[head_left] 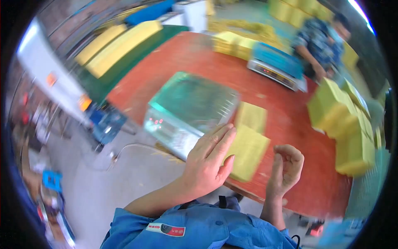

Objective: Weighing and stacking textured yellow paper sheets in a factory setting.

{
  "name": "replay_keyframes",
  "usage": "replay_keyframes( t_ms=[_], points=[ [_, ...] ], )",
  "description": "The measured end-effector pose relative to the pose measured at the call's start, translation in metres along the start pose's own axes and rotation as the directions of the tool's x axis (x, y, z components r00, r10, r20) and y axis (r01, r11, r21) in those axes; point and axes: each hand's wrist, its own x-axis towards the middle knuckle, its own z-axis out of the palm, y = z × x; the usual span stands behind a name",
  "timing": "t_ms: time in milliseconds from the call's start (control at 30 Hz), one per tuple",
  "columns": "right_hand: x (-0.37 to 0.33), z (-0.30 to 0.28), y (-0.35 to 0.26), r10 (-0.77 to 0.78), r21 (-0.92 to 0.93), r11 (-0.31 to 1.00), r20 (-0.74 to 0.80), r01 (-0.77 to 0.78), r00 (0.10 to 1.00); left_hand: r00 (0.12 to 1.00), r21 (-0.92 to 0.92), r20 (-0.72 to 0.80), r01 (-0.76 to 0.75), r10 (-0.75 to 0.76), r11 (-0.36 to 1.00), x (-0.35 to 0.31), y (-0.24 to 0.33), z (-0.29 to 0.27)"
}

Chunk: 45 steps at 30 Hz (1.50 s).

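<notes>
My left hand [209,159] is held flat, fingers stretched out together, over the left edge of a stack of yellow paper sheets [248,151]. Whether the palm presses on the stack is hidden. To the right of the stack, and apart from it, my right hand [286,170] is empty with its fingers loosely curved and the thumb side facing the paper. A second yellow stack [251,117] lies just beyond the first. Left of both stands a digital weighing scale [192,101] with a shiny, bare platform and a lit red display.
Tall yellow paper stacks [344,124] line the red table [290,124] at right. Toward the back are another scale [275,64], more yellow blocks [232,45] and a co-worker [319,45]. Yellow strips [124,47] lie on a green surface at far left.
</notes>
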Motion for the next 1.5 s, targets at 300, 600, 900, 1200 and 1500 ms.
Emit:
replay_keyframes(
  t_ms=[300,600,900,1200,1500],
  points=[
    [-0.075,0.28,-0.043,-0.082,0.425,0.894,0.464,-0.14,0.882,0.874,0.347,-0.339,0.46,-0.348,0.817,-0.136,-0.092,-0.221],
    [-0.1,0.475,-0.039,-0.104,0.514,0.791,0.646,-0.331,0.756,0.791,0.486,-0.493,0.596,-0.362,0.639,-0.162,-0.199,-0.319],
    [-0.093,0.633,-0.032,-0.069,0.509,0.75,0.695,-0.422,0.716,0.612,0.391,-0.641,0.78,-0.463,0.489,-0.161,-0.365,-0.393],
    [-0.144,0.76,-0.007,-0.147,0.357,0.86,0.857,-0.364,0.494,0.61,0.407,-0.598,0.789,-0.519,0.46,-0.186,-0.486,-0.433],
    [-0.177,0.861,-0.001,-0.326,0.314,0.943,0.819,0.107,0.472,0.753,0.468,-0.403,0.658,-0.52,0.59,-0.206,-0.563,-0.485]
  ],
)
